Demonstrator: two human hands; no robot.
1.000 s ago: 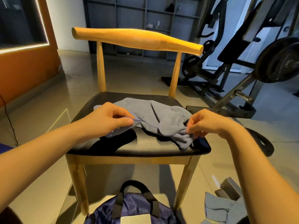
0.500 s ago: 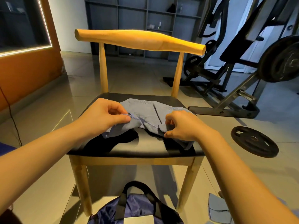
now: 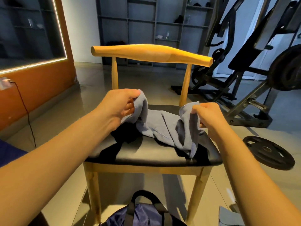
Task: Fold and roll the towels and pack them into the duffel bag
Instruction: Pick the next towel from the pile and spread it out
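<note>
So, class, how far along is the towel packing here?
Done: nothing that shows; the bag is only partly in view. In hand: the left hand and right hand hold one crumpled towel by its edges over the chair. Left: fold, roll, pack it, then the grey cloth beside the bag.

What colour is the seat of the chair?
Black and shiny; the chair seat shows best in the head view, under the towel.

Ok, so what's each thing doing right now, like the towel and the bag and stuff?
Towel: crumpled, both ends held up, middle lying on the chair.
Left hand: grips one towel end.
Right hand: pinches the other end.
Duffel bag: on the floor, handles up; open or zipped, cannot tell.
Weight plate: flat on the floor.
</note>
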